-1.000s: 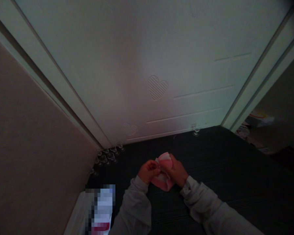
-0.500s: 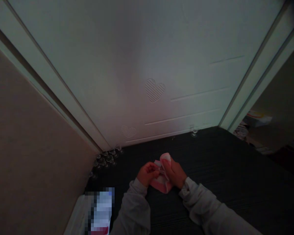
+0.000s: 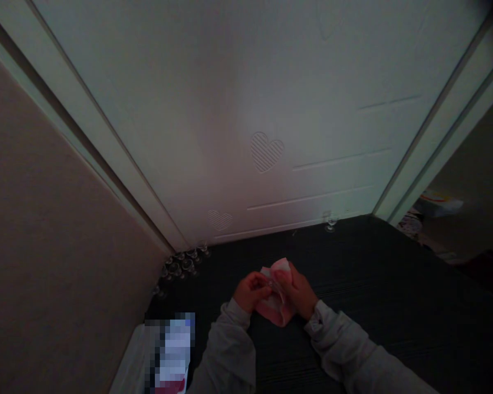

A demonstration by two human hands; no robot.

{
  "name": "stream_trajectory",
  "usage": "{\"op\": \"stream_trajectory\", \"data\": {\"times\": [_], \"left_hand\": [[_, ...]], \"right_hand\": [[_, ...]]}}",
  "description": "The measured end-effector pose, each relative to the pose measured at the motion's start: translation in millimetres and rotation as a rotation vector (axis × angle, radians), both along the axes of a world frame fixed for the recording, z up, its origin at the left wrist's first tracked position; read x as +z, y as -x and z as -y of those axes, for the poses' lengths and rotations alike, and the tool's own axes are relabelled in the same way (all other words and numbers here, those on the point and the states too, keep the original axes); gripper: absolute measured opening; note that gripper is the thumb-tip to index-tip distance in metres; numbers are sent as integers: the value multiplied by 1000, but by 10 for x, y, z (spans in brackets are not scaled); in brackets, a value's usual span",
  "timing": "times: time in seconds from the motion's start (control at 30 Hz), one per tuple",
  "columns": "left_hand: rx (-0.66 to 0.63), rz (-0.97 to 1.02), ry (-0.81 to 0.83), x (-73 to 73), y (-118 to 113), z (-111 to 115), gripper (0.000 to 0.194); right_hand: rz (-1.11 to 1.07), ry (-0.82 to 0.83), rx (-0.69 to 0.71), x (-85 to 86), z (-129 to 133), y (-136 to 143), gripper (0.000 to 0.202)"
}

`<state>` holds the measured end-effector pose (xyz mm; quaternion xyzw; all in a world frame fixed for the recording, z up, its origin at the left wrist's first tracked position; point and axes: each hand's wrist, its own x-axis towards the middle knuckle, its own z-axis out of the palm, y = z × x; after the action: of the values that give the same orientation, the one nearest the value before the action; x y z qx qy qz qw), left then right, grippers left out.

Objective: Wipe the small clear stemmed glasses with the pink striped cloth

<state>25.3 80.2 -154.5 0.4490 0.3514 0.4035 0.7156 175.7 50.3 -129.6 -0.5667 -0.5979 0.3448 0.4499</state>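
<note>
My left hand (image 3: 251,291) is closed, its fingertips pinching a small clear glass (image 3: 273,287) that is mostly hidden by fingers and cloth. Around that glass, my right hand (image 3: 301,290) grips a pink and white cloth (image 3: 282,316). One flap of the cloth stands up under the right thumb, and the lower part hangs beneath both hands. The two hands are close together just above the dark table (image 3: 378,284). In the dim light, fine detail between the fingers cannot be made out.
Several small stemmed glasses (image 3: 188,266) cluster at the table's back left corner, by the wall. Another small glass (image 3: 331,224) stands at the back right against the white door (image 3: 312,109). A pixelated bright panel (image 3: 175,350) lies at the front left.
The camera view has shifted slightly, so everything sits a little further right. Both hands keep hold, and the cloth has bunched a little differently around the glass.
</note>
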Motion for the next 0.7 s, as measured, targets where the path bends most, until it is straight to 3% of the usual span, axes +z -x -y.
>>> {"op": "stream_trajectory", "data": {"times": [0.13,0.3,0.5,0.7], "left_hand": [[2,-1,-2,2,3,-7,39],[-20,-21,-10,-5,13,-10,36],[20,68,61,1,-4,-11,38],[87,131,135,81,-45,9,42]], "right_hand": [[92,20,-17,49,16,10,30],[52,32,-40,19,6,10,38],[-368,99,-37,43,-46,0,47],[-603,153,19,36,-91,-9,41]]}}
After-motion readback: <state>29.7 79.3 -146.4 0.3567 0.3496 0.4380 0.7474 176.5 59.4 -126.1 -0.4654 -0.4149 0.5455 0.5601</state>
